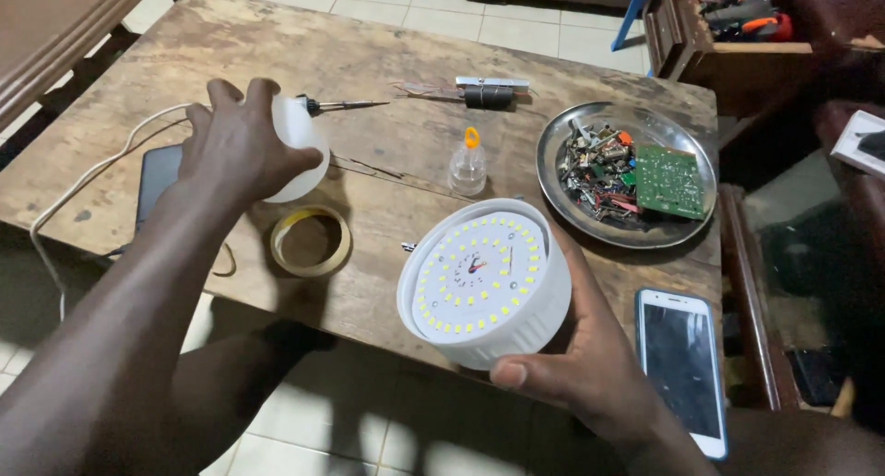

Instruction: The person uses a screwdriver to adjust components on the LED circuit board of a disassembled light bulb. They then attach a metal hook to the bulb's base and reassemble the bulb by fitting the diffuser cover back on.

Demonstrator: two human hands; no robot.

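Dome (300, 149) being gripped far left by left hand (235, 144), well apart from lamp body (484, 287) being cupped near right by right hand (590, 365), face up.

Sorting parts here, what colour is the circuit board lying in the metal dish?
Green. The circuit board lies at the right of the round metal dish, clearest in the head view.

The right hand (590, 365) holds an LED bulb base (481, 287) near the tray (590, 227); the left hand (235, 144) grips its white dome (300, 149) over the bench (387, 61).
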